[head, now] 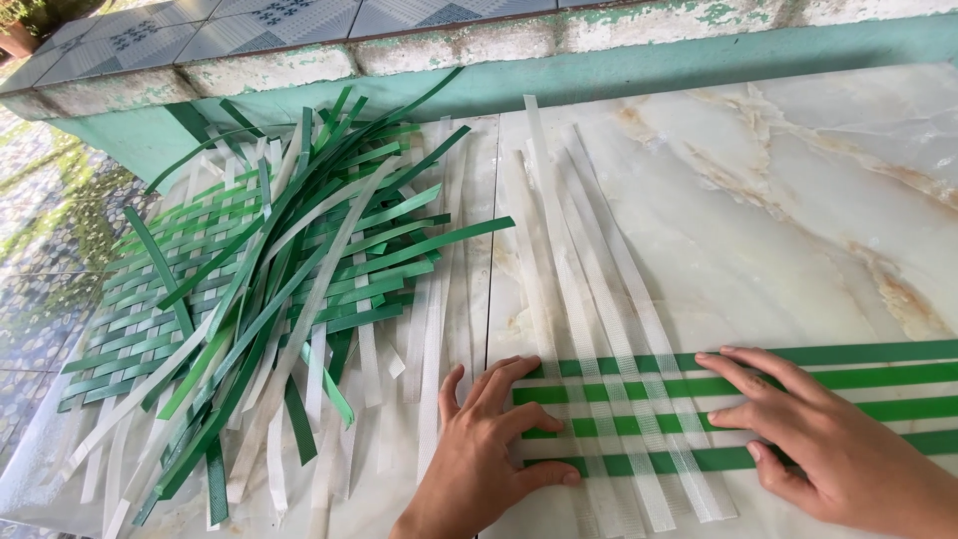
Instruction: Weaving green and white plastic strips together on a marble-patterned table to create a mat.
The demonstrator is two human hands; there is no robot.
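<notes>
Hands pressing flat on started weave, near table edge.
Left hand and right hand lying with fingers spread, gripping nothing, pinning four green strips crossing under and over white strips on marble tabletop; likely squaring up the crossings, next needing another strip threaded in. Further off, lying heaped: loose strip pile.

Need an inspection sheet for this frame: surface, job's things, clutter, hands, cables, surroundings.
Surface: pale marble-look slab, bare at upper right.
Job's things: white mesh strips interlaced with green strips.
Clutter: loose pile of green and white strips over a woven mat at left.
Hands: left hand and right hand flat on the weave, holding nothing.
Cables: nothing seen.
Surroundings: green painted ledge, tiled ground.
</notes>
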